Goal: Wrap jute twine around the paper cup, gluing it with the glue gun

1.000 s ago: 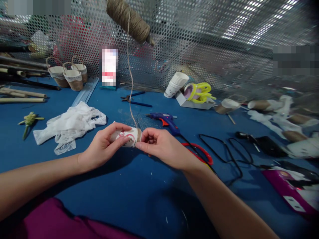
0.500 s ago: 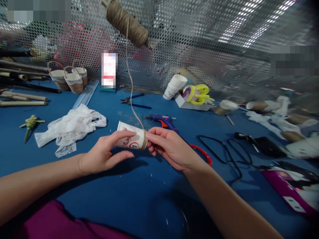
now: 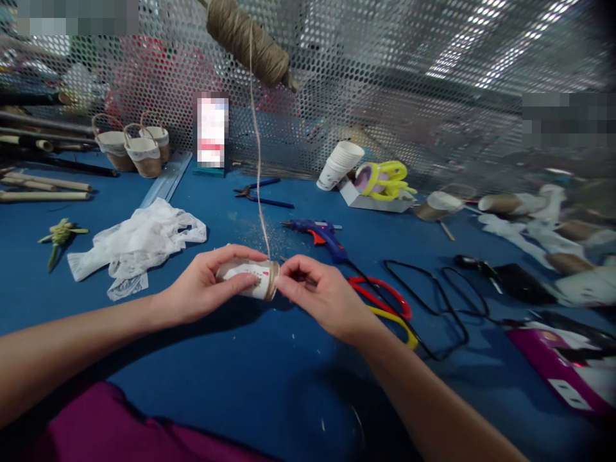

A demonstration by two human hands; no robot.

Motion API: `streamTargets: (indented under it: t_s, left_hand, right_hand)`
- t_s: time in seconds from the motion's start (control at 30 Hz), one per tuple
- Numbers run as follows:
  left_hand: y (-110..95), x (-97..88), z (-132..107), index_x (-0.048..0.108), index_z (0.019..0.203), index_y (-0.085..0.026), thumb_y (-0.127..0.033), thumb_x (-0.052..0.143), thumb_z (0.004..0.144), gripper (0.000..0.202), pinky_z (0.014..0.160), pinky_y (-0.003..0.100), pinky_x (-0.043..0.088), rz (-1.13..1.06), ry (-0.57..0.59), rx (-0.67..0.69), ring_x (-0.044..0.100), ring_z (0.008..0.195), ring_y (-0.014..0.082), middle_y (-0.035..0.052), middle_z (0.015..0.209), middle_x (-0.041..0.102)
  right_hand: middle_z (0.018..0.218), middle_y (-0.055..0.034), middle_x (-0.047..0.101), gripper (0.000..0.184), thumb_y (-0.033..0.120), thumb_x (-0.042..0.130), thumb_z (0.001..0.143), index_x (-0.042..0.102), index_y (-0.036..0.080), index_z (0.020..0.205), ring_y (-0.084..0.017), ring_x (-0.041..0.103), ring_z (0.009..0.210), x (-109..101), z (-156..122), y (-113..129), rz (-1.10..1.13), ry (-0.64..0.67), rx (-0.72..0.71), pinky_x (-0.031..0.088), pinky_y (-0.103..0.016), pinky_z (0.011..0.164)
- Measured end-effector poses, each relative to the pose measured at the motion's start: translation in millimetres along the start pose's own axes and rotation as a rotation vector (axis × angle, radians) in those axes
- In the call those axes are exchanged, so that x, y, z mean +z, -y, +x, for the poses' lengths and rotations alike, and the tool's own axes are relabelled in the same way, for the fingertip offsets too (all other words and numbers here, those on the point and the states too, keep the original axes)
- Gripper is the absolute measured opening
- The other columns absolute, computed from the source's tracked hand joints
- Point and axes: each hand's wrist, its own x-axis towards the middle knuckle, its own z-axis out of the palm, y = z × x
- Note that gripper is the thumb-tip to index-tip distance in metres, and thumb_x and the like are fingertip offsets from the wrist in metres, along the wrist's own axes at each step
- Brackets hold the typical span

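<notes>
Hands, left (image 3: 202, 294) and right (image 3: 321, 296), on sideways paper cup (image 3: 246, 274); base rightward

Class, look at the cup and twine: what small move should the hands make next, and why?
Probably turn the paper cup in the left hand while the right hand guides the twine: only a narrow band is wound at one end, the rest bare.

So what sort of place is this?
Likely a craft workbench: a twine spool hangs over the blue table, its strand running to the paper cup in the left hand, glue gun and small baskets nearby.
</notes>
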Motion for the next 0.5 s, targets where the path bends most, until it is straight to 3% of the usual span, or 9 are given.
streamTargets:
  t_s: [0.13,0.33,0.43,0.5]
  left_hand:
    - [0.1,1.2,-3.5,0.058,0.105,-0.014,-0.019,0.054,0.082,0.024,0.071,0.021,0.047,0.165,0.08,0.123,0.061,0.081,0.0131,0.0065,0.098,0.066]
    - [1.3,2.1,-5.3,0.055,0.109,-0.014,-0.016,0.052,0.083,0.026,0.076,0.022,0.047,0.21,0.143,0.223,0.062,0.086,0.0134,0.0076,0.103,0.066]
    - [0.1,2.7,-5.8,0.056,0.108,-0.014,-0.017,0.051,0.084,0.025,0.071,0.02,0.048,0.21,0.163,0.226,0.063,0.081,0.0123,0.0083,0.103,0.066]
    - [-0.8,3.4,-6.6,0.056,0.109,-0.013,-0.017,0.051,0.084,0.026,0.06,0.017,0.048,0.211,0.189,0.212,0.063,0.069,0.0101,0.0086,0.099,0.067]
  right_hand:
    - [0.07,-0.0008,0.056,0.022,0.039,0.052,0.079,0.055,0.017,0.077,-0.011,0.05,0.062,-4.9,7.7,-0.7,-0.024,-0.169,-0.018,0.042,-0.026,0.059]
    - [0.078,-0.0031,0.06,0.028,0.04,0.052,0.081,0.06,0.015,0.088,-0.008,0.047,0.057,-7.0,27.1,8.7,0.079,-0.119,-0.064,0.041,-0.023,0.053]
    - [0.079,-0.0032,0.061,0.022,0.035,0.053,0.082,0.06,0.014,0.086,-0.005,0.042,0.049,-11.6,46.1,21.1,0.141,-0.103,-0.103,0.038,-0.021,0.045]
    - [0.08,-0.0043,0.062,0.017,0.03,0.054,0.082,0.06,0.014,0.083,-0.003,0.04,0.045,-15.8,61.8,31.2,0.227,-0.101,-0.122,0.034,-0.02,0.04]
